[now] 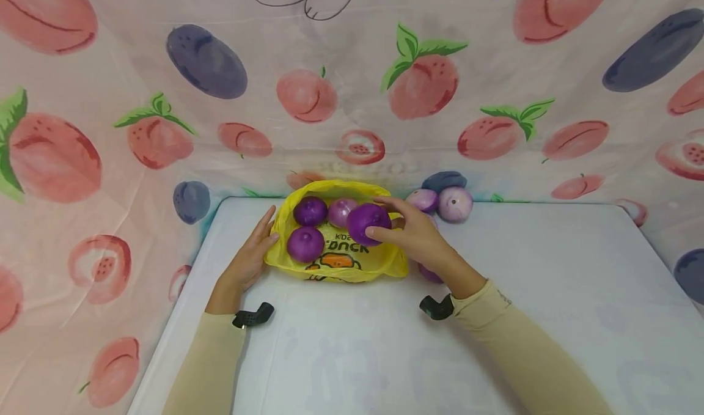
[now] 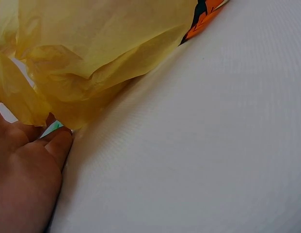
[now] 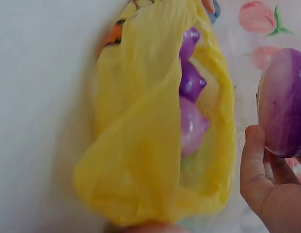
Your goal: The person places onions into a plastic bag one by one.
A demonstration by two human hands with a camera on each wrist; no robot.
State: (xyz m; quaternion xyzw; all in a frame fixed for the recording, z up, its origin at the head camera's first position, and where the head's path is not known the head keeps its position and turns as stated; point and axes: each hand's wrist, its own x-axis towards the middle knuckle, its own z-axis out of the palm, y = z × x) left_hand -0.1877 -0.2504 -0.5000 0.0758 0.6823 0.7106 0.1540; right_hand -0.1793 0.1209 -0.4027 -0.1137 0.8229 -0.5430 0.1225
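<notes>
1. The right hand (image 1: pixel 418 235) grips a purple onion (image 1: pixel 367 221) with curled fingers, over the yellow bag (image 1: pixel 335 268).
2. The left hand (image 1: pixel 250 259) rests straight-fingered against the bag's edge.
3. One onion (image 1: pixel 429 274) lies mostly hidden beneath the right wrist.

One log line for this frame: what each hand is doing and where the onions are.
right hand: grips purple onion over yellow bag | left hand: touches bag edge | in bag: three onions | table: two onions at back

We see soft, even, bright light with faint shadows. Our head view bows at its edges. Both wrist views blur up close, especially the crinkled yellow plastic bag (image 3: pixel 140 145).
</notes>
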